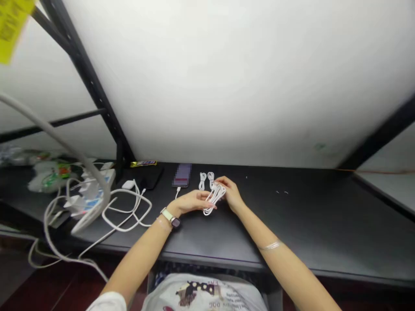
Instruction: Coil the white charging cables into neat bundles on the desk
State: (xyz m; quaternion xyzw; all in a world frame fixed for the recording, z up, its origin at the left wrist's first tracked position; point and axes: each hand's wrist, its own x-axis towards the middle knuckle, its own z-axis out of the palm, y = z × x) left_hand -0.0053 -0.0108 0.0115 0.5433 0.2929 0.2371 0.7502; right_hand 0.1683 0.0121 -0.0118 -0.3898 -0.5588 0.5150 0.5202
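A white cable (214, 198), gathered in long loops, is held between my two hands above the black shelf (311, 224). My left hand (194, 201) grips the loops from the left, thumb and fingers closed around them. At the upper right end, my right hand (228, 192) has its fingers closed on the same bundle; some fingertips are hidden behind it. Just beyond my hands lie two more bundled white cables, the left one (202, 180) apart from my fingers and the right one (210, 178) close to my right fingers.
A phone (182, 174) lies behind my left hand, a white plug (177, 191) near it. Farther left are a black tablet (149, 176), a yellow wrapper (143, 163), a white charger (128, 185) and tangled white cords (129, 226). A thick cord (74, 151) hangs in the foreground. White scraps (285, 192) lie right.
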